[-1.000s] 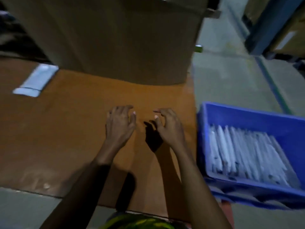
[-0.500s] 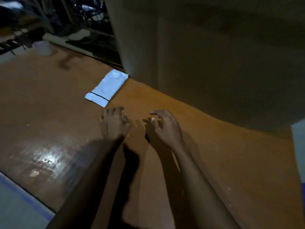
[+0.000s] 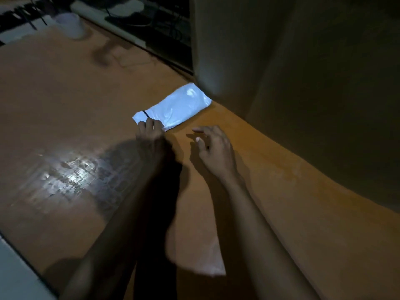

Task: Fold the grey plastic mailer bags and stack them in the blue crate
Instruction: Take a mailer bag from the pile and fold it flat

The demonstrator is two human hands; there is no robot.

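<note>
Head cam, pretty dark. A big cardboard box (image 3: 303,83) fills the far right of the tabletop (image 3: 65,105), and the grey mailer bag (image 3: 175,106) lies flat right at the box's corner. A white cup (image 3: 70,26) sits by the far left edge, can't see what's inside. The left hand (image 3: 150,136) has its fingers curled on the bag's near end, pinching it. The right hand (image 3: 216,148) hovers just beside, fingers loose, holding nothing.

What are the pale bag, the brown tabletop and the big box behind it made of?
The pale grey flat mailer bag looks like thin glossy plastic film: it wrinkles softly and catches bright highlights. The brown tabletop seems smooth laminate or varnished wood, since it mirrors light in a streaky patch. The large tan box appears matt cardboard, though it is dim.
</note>
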